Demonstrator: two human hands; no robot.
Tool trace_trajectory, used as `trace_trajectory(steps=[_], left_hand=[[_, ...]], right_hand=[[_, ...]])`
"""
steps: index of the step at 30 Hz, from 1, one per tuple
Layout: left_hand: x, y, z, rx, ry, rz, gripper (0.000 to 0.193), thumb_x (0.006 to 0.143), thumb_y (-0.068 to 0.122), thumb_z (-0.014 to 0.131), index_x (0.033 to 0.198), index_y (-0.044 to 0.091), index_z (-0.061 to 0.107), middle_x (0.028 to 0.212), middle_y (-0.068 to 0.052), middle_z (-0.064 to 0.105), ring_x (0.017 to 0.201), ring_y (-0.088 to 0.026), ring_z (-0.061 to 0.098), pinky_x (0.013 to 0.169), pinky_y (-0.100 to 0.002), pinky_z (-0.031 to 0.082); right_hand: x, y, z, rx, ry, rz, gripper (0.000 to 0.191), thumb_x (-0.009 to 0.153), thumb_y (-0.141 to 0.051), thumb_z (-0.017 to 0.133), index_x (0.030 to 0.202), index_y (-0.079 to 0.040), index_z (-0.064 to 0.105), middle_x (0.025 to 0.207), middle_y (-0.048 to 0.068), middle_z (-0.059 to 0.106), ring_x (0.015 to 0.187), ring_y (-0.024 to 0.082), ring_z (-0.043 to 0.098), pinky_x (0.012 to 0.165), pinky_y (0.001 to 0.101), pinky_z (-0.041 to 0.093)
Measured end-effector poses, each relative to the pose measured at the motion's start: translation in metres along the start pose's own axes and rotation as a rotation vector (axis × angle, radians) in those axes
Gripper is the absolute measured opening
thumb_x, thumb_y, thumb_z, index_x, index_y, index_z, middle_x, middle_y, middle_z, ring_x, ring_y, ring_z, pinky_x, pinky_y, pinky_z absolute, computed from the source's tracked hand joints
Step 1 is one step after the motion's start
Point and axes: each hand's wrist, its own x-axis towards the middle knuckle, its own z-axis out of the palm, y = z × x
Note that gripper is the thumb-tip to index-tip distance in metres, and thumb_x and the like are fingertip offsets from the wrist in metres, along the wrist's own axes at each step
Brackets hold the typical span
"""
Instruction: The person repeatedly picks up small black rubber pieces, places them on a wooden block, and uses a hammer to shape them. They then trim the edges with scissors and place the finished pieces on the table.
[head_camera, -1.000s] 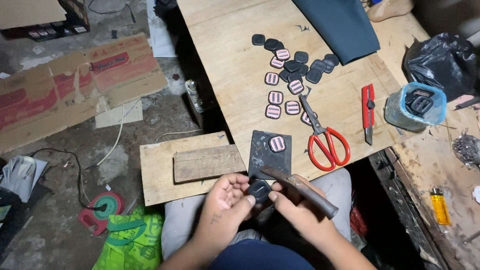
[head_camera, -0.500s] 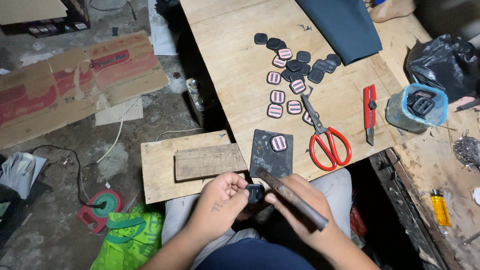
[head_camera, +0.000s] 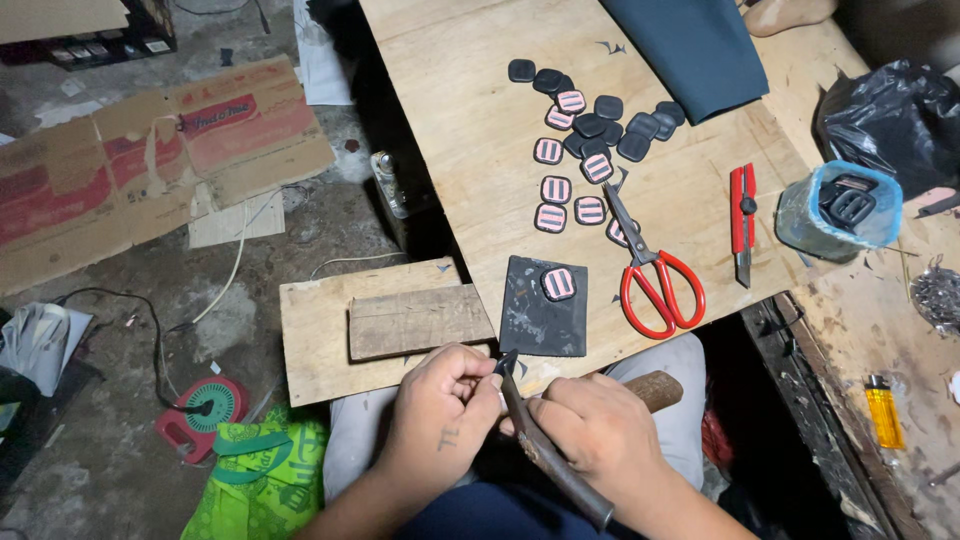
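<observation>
Right now my left hand (head_camera: 445, 410) pinches a small dark buckle piece (head_camera: 505, 366), mostly hidden, low at six o'clock off the worktop (head_camera: 480, 120). My right hand (head_camera: 600, 440) is clenched round a metal tool (head_camera: 545, 450), its tip on the piece. It looks light, stiff and slick, so I judge the grip belongs on its edges. Similar pieces (head_camera: 585, 130) lie at twelve o'clock.

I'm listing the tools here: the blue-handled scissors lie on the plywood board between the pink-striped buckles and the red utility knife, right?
Not quite: the scissors have red handles, not blue, as the head view shows. They do lie on the plywood board, between the pink-striped buckles and the red utility knife.
</observation>
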Motion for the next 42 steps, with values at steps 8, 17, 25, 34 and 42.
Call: trace_trajectory(steps=[8,17,25,34,42], left_hand=[[-0.001,-0.019,-0.01,-0.303,-0.098,-0.165,0.007,0.093,-0.005,0.065,0.101,-0.004,0.064,0.085,-0.01,0.067,0.074,-0.012,0.064,0.069,-0.025,0.055],[0.001,-0.021,-0.011,-0.207,-0.033,-0.272,0.01,0.09,0.0,0.065,0.1,-0.002,0.064,0.084,-0.007,0.072,0.071,-0.011,0.067,0.068,-0.025,0.057],[-0.005,-0.022,-0.011,-0.168,-0.143,-0.197,0.009,0.093,-0.002,0.062,0.101,-0.004,0.065,0.084,-0.006,0.069,0.073,-0.008,0.064,0.069,-0.023,0.053],[0.008,-0.043,-0.023,-0.135,0.053,-0.168,0.009,0.094,0.0,0.061,0.102,-0.001,0.064,0.081,-0.006,0.067,0.069,-0.011,0.062,0.063,-0.025,0.05],[0.023,-0.009,-0.075,1.046,0.23,0.681,0.014,0.083,0.0,0.064,0.097,0.003,0.067,0.104,-0.012,0.064,0.09,-0.034,0.064,0.08,-0.043,0.052]], right_hand=[[-0.005,0.016,-0.008,0.284,-0.03,0.08,0.021,0.077,-0.02,0.084,0.075,-0.008,0.066,0.072,0.005,0.067,0.059,0.023,0.067,0.054,0.0327,0.053],[-0.006,0.017,0.005,0.164,0.0,0.025,0.023,0.074,-0.021,0.086,0.075,-0.007,0.067,0.068,0.005,0.065,0.058,0.023,0.065,0.053,0.034,0.051],[-0.008,0.012,0.0,0.128,-0.007,0.028,0.024,0.074,-0.022,0.086,0.073,-0.008,0.065,0.067,0.005,0.064,0.058,0.024,0.066,0.053,0.0337,0.052],[-0.011,0.015,0.019,0.212,-0.042,0.118,0.026,0.076,-0.024,0.086,0.075,-0.007,0.066,0.063,0.008,0.06,0.053,0.027,0.062,0.047,0.0381,0.049],[0.002,0.038,0.017,0.251,-0.06,0.422,0.042,0.085,-0.017,0.073,0.119,0.004,0.059,0.099,0.02,0.065,0.087,0.04,0.068,0.072,0.0416,0.054]])
